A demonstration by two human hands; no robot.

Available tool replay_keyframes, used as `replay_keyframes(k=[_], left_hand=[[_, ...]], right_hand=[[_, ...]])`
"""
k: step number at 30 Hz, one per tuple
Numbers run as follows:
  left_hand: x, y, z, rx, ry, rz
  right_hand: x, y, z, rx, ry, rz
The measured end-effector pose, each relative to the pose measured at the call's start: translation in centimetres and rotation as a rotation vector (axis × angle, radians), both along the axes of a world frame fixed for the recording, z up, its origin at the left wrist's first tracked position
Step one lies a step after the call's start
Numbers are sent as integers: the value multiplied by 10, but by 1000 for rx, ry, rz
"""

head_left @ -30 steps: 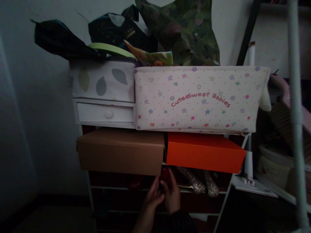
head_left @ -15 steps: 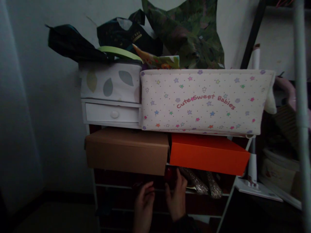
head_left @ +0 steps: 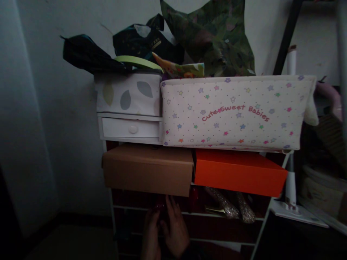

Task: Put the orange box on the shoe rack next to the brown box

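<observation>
Both my hands reach into the shelf level below the brown box (head_left: 149, 177), close together. My left hand (head_left: 151, 231) has its fingers bent beside a dark red, glossy thing (head_left: 159, 206), perhaps a shoe; deep shadow hides its shape. Next to it, my right hand (head_left: 176, 229) stretches its fingers upward, thumb apart, fingertips just under the box's lower edge. A second red, shiny thing (head_left: 193, 196) stands on the same level to the right. Beyond that lie glittery shoes (head_left: 230, 209), heels facing out.
On the white rack (head_left: 256, 236) rests an orange box (head_left: 240, 175), jutting out like the brown one. Above are a star-patterned fabric bin (head_left: 230, 131), a small white drawer (head_left: 116, 128) and a leaf-patterned box (head_left: 126, 94). A white pole with a flat base (head_left: 298, 213) stands at right.
My right hand has moved left, away from the red shiny thing by the glittery shoes, to beside my left hand. The view has shifted slightly, so the rack sits further right.
</observation>
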State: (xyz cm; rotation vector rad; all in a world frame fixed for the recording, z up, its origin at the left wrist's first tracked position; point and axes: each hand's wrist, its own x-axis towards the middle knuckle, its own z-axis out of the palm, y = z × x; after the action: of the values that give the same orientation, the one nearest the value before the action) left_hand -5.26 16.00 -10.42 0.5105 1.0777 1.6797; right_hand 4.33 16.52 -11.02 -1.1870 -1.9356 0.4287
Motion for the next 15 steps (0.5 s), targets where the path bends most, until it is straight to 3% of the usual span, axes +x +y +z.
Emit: replay_keyframes(k=[6, 11, 15], left_hand=[[3, -3, 6, 69, 7, -112], [12, 0, 14, 226, 103, -257], [19, 2, 15, 219, 202, -327]], right_hand=[[-5, 9, 4, -7, 50, -14], [4, 18, 9, 13, 228, -33], [15, 24, 11, -31, 355, -47]])
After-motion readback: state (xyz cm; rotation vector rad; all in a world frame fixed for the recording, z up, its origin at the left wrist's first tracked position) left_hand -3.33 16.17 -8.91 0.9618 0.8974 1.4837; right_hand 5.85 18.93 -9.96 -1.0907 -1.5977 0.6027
